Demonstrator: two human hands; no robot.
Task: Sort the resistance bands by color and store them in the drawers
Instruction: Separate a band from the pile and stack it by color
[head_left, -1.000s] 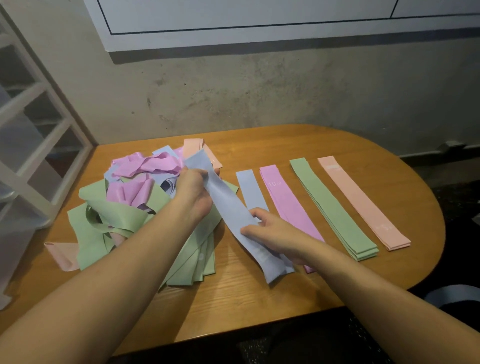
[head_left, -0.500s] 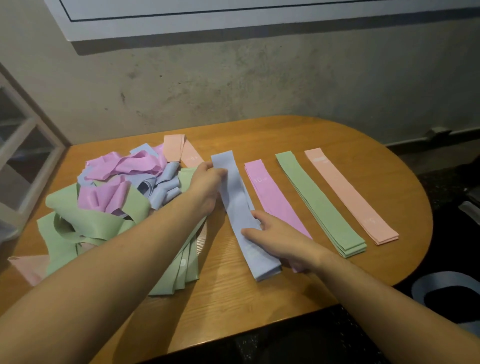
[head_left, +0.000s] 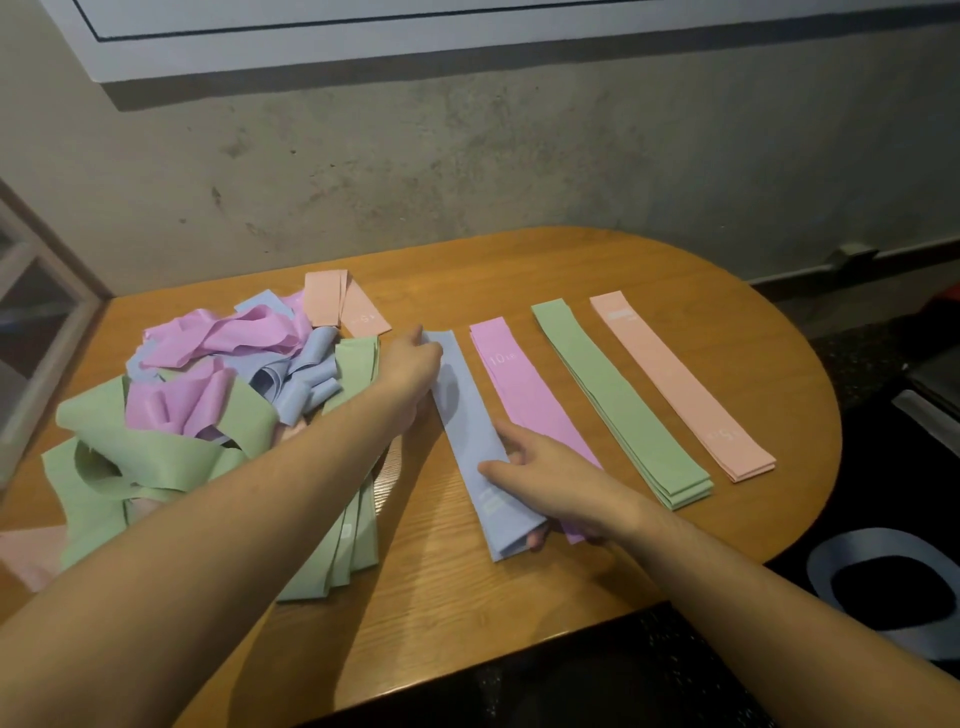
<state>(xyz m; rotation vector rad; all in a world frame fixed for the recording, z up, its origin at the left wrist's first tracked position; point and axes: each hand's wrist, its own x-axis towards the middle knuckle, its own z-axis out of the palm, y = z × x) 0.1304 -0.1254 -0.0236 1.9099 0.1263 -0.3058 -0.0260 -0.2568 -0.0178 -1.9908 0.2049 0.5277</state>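
Observation:
A blue resistance band (head_left: 467, 431) lies lengthwise on the wooden table (head_left: 467, 597), leftmost in a row of sorted bands. My left hand (head_left: 410, 374) pinches its far end. My right hand (head_left: 545, 483) holds its near end, fingers laid on top and thumb tucked at the edge. To the right lie a purple band (head_left: 519, 384), a stack of green bands (head_left: 623, 405) and a stack of peach bands (head_left: 680, 384). A tangled pile of green, purple, blue and peach bands (head_left: 208, 405) fills the table's left side, partly hidden by my left forearm.
A white-framed shelf unit (head_left: 31, 312) stands at the left edge. A concrete wall runs behind the table. One blue band loop (head_left: 826, 566) lies on the dark floor at the right. No drawers are visible.
Both hands carried the blue band from over the pile to the right and laid it flat beside the purple band. The view has shifted slightly.

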